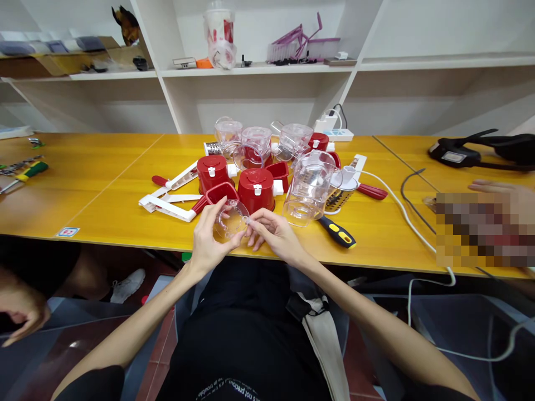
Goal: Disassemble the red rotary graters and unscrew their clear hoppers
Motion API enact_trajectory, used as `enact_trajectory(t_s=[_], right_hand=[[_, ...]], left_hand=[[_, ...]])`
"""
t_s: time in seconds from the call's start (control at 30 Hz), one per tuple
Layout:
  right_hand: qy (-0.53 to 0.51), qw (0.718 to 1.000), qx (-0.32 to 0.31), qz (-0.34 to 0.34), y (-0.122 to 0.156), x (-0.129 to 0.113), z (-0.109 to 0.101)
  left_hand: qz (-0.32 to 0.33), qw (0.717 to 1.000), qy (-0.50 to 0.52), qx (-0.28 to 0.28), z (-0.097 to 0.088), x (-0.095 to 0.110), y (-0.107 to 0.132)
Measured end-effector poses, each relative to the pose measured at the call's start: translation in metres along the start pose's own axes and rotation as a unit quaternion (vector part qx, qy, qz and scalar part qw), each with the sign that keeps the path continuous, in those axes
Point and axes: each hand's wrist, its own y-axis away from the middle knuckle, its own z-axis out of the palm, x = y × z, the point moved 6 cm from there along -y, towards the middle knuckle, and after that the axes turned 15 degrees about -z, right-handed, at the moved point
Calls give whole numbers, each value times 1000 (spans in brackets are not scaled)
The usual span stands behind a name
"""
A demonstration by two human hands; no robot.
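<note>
My left hand (208, 236) curls round a clear round plastic disc (232, 221), gripping its rim between thumb and fingers just above the table's front edge. My right hand (273, 231) is closed in a pinch at the disc's right rim. Whatever sits between those fingertips is too small and clear to make out. Right behind the hands stand a red plastic housing (256, 190) with a white clip and a second red housing (213, 172). A red rectangular hopper (221, 193) lies close to my left fingertips. To the right stands a large clear plastic container (308, 189).
White folding arms (167, 205) with red handles lie left. More clear containers (256, 139) stand behind. A perforated drum (340, 197), a black-and-yellow handle (339, 234) and a white cable (397, 203) are on the right. Other people's hands (25, 306) show at both sides.
</note>
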Motion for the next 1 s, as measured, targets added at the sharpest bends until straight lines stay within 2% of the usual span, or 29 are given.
enact_trajectory(t_s=[0.6,0.8,1.0], right_hand=[[13,1000,-10,12,0,3,0],[14,1000,-4,16,0,3,0],[15,1000,-7,20,0,4,0]], left_hand=[[-18,1000,1,-11,1,-3,-1],[6,1000,-11,5,1,1,0],[4,1000,-20,17,0,0,0]])
